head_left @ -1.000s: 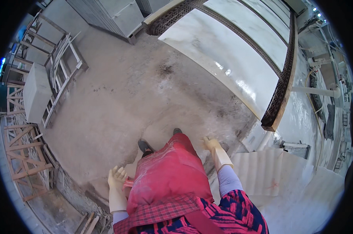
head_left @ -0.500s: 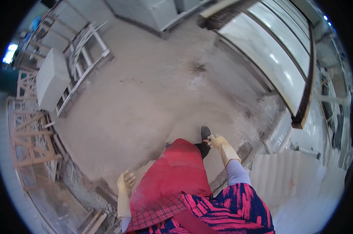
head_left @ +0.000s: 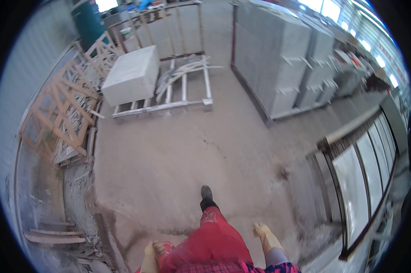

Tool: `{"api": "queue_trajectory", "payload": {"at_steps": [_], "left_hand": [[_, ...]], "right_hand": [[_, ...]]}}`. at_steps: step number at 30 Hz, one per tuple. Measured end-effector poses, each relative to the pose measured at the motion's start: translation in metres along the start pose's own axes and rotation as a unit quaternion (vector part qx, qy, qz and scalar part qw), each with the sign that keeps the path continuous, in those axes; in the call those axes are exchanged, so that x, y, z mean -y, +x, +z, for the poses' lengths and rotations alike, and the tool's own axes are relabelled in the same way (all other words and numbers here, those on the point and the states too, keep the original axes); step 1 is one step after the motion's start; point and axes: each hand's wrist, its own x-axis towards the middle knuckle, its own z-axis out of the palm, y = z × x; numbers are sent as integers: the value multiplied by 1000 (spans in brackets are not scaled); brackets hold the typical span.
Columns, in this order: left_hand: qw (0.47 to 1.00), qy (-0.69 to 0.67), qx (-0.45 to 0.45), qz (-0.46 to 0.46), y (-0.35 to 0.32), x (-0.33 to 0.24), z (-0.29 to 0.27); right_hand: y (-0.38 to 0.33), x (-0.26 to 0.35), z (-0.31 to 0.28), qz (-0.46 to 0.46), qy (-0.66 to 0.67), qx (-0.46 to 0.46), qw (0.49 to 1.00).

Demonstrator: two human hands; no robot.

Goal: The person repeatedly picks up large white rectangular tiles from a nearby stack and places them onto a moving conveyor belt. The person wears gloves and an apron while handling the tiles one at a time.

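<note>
Both my hands wear pale yellow rubber gloves. My left hand (head_left: 153, 251) hangs low beside the red apron (head_left: 210, 243), its fingers loosely bent and nothing seen in them. A small red-and-white patch shows next to it; what it belongs to I cannot make out. On the other side of the apron, my right hand (head_left: 261, 230) hangs over the floor, half curled with its fingers a little apart, and holds nothing. One dark shoe (head_left: 206, 192) is planted ahead on the dusty concrete floor (head_left: 169, 159).
A white block (head_left: 132, 77) rests on a metal rack (head_left: 164, 108) ahead left. Large grey stacked blocks (head_left: 278, 63) stand ahead right. At right is a frame with pale glossy panels (head_left: 353, 195). Wooden lattice frames (head_left: 62, 107) and loose planks (head_left: 55, 237) line the left wall.
My view has risen and swung right, bringing the stacked blocks fully in. I have stepped forward. Both hands now sit lower in the picture, and the panel frame has shifted to the right edge.
</note>
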Motion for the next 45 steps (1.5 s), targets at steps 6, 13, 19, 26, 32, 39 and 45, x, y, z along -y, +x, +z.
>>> {"api": "queue_trajectory", "payload": {"at_steps": [6, 13, 19, 26, 32, 39, 45], "left_hand": [[999, 15, 32, 5, 55, -95, 76], [980, 131, -83, 122, 88, -219, 131], [957, 102, -140, 231, 132, -258, 132], [984, 70, -163, -12, 230, -343, 31], [970, 103, -197, 94, 293, -503, 46], [974, 165, -122, 92, 326, -669, 127], [933, 321, -113, 114, 410, -748, 143]], "right_hand": [[72, 60, 8, 87, 75, -2, 993], [128, 290, 49, -20, 10, 66, 998], [167, 479, 117, -100, -80, 119, 985], [213, 591, 227, -46, -96, 125, 986], [201, 683, 316, -7, -156, 151, 976], [214, 813, 398, -48, -194, 173, 964], [283, 888, 451, -10, -194, 164, 967]]}}
